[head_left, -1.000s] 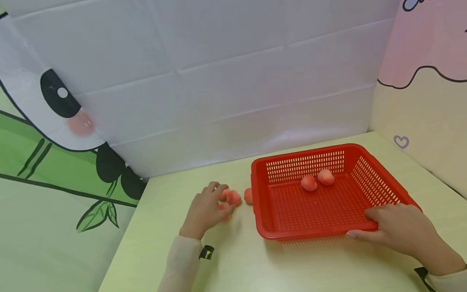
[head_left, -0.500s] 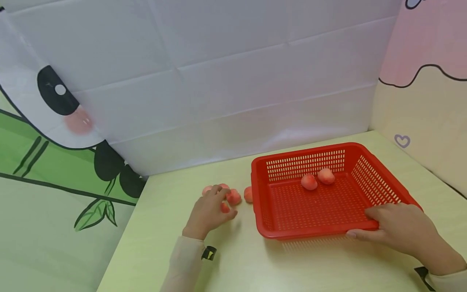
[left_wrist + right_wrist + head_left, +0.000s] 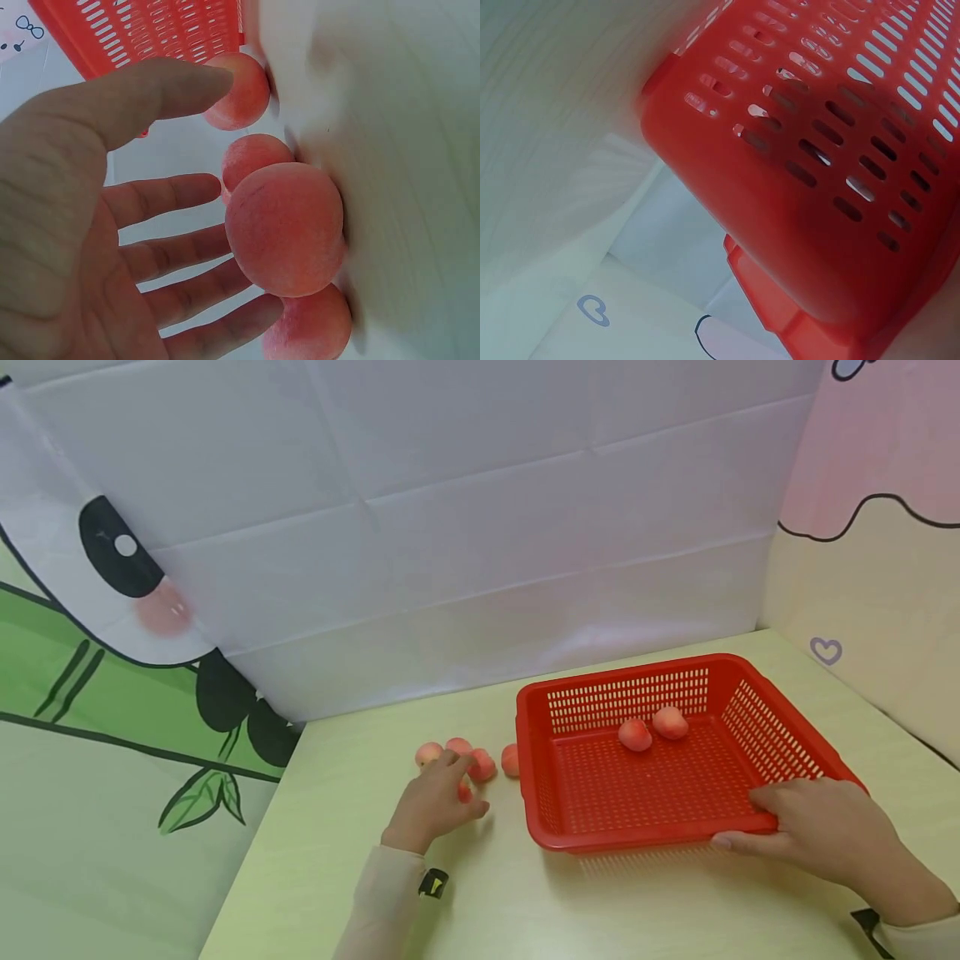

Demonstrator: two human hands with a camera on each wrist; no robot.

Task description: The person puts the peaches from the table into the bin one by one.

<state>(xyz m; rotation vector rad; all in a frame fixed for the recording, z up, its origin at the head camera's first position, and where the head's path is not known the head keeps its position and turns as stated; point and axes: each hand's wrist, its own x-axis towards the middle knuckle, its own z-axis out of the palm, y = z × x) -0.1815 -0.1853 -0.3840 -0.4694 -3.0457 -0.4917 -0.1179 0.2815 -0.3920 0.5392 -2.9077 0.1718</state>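
My left hand [image 3: 432,803] hovers beside a small group of peaches on the table, fingers spread and thumb apart. In the left wrist view the closest peach [image 3: 285,229] lies by the fingertips, and I cannot tell whether they touch it. Other peaches [image 3: 429,754] sit just beyond that hand, partly covered by it in the head view. A further peach [image 3: 511,761] rests by the left wall of a red plastic basket [image 3: 645,840]. My right hand [image 3: 825,831] grips the basket's near right rim, thumb outside. Two peaches [image 3: 635,735] lie inside the basket near its back wall.
The pale wooden table [image 3: 510,910] ends at a white sheet wall [image 3: 480,568] behind. A printed panel [image 3: 870,610] stands along the right side, close to the basket. Green printed cloth [image 3: 112,827] hangs at the left table edge.
The left hand has shifted slightly right and toward me, its fingers opening away from the peaches, so a peach behind it now shows. The right hand and basket have stayed still.
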